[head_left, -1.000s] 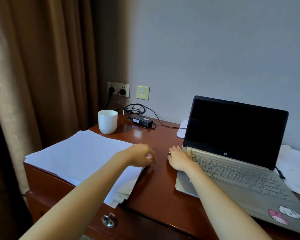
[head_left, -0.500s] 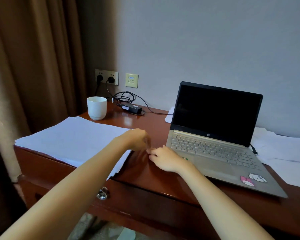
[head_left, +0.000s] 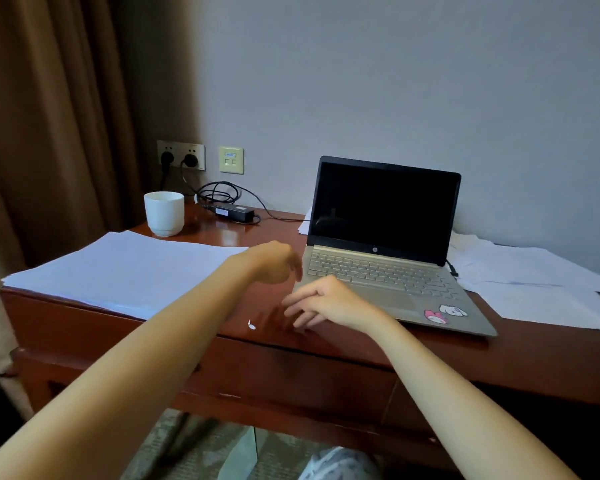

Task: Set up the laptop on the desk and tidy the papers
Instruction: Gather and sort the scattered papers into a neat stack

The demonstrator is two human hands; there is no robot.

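Note:
A gold laptop (head_left: 378,275) stands open on the reddish wooden desk (head_left: 326,344), its screen dark and two cartoon stickers on its palm rest. A neat stack of white papers (head_left: 118,268) lies on the desk's left part. More loose white papers (head_left: 541,285) spread to the right of the laptop. My left hand (head_left: 274,263) hovers between the stack and the laptop's left edge, fingers loosely curled, holding nothing. My right hand (head_left: 321,301) hangs over the desk's front edge just left of the laptop, fingers apart and empty.
A white cup (head_left: 164,213) stands at the back left. Behind it a black power adapter (head_left: 234,212) with coiled cable runs to wall sockets (head_left: 181,155). A brown curtain (head_left: 49,133) hangs at left. A small white scrap (head_left: 252,324) lies near the front edge.
Both hands have pulled back from the laptop's left corner toward the desk's front edge and spread apart. The view has drawn back and down, showing more of the desk's front.

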